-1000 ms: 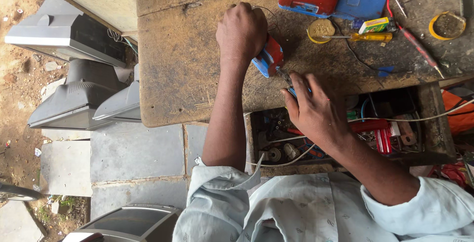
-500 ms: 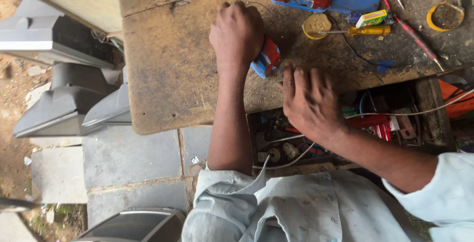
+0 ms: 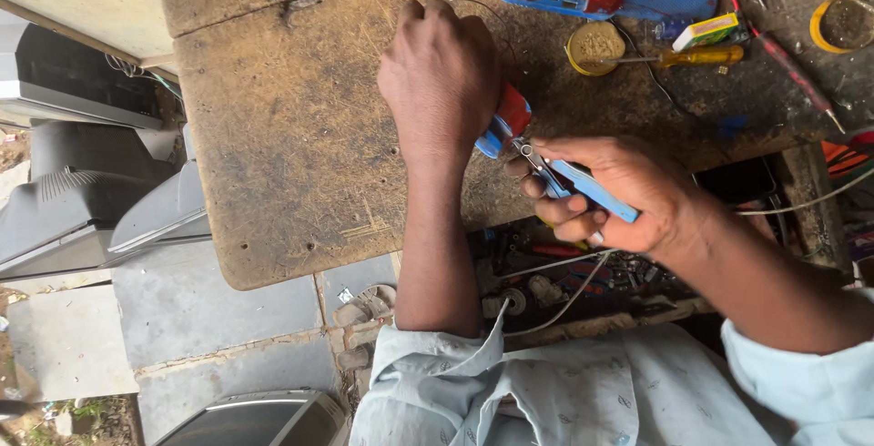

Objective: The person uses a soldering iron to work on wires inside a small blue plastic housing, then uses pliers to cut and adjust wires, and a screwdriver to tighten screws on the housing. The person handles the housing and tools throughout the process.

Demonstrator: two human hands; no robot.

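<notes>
Left hand (image 3: 442,77) fist closed round red-blue part (image 3: 503,120) on counter (image 3: 291,136); right hand (image 3: 619,196) clasped blue-handled pliers (image 3: 569,177), tips at part; work unfinished.

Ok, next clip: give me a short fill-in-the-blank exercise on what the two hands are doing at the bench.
1. The left hand is closed over a small red and ____ part.
2. The right hand holds pliers with ____ handles.
3. The pliers' tip points toward the ____ hand.
4. A screwdriver with a ____ handle lies on the wooden bench.

Missing words: blue; blue; left; yellow
</notes>
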